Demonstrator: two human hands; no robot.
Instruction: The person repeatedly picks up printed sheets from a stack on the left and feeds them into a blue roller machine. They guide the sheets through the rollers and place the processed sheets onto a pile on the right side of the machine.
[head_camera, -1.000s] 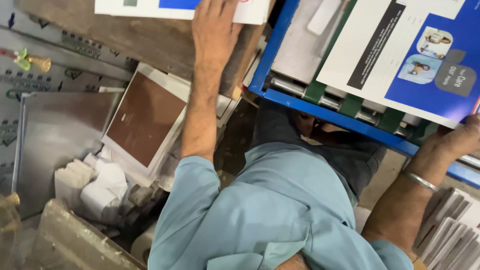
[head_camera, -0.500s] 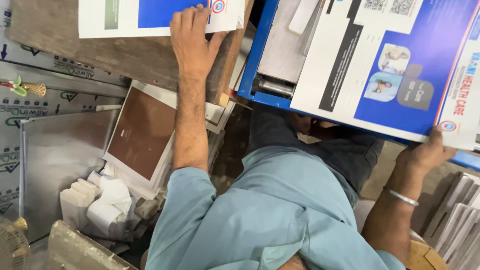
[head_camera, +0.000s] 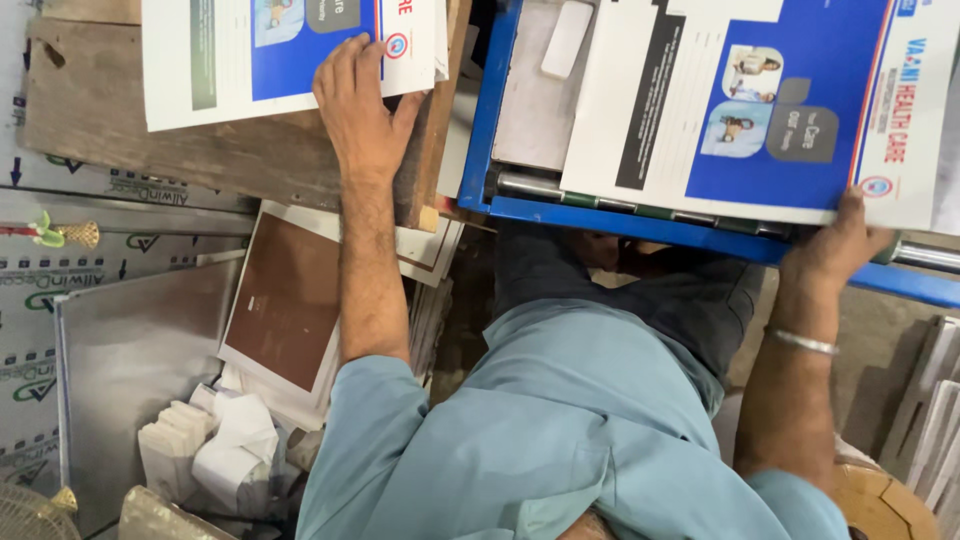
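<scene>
My left hand (head_camera: 360, 110) lies flat on the lower corner of a blue and white printed sheet (head_camera: 250, 60), which rests on a worn wooden board (head_camera: 200, 155). The fingers are spread on the paper and the thumb is on the wood. My right hand (head_camera: 835, 245), with a metal bangle (head_camera: 802, 343) on its wrist, grips the near edge of a second large blue and white printed sheet (head_camera: 760, 110). That sheet lies on the blue metal tray (head_camera: 640, 222) of a machine.
My light blue shirt (head_camera: 560, 430) and dark trousers fill the lower middle. At the left lie a brown-faced board (head_camera: 290, 300), a grey metal plate (head_camera: 130, 360) and crumpled white paper (head_camera: 225, 450). Stacked sheets (head_camera: 935, 400) stand at the right edge.
My right hand has moved in from the right and taken hold of the sheet's near edge on the blue tray. My left hand has stayed on the other sheet.
</scene>
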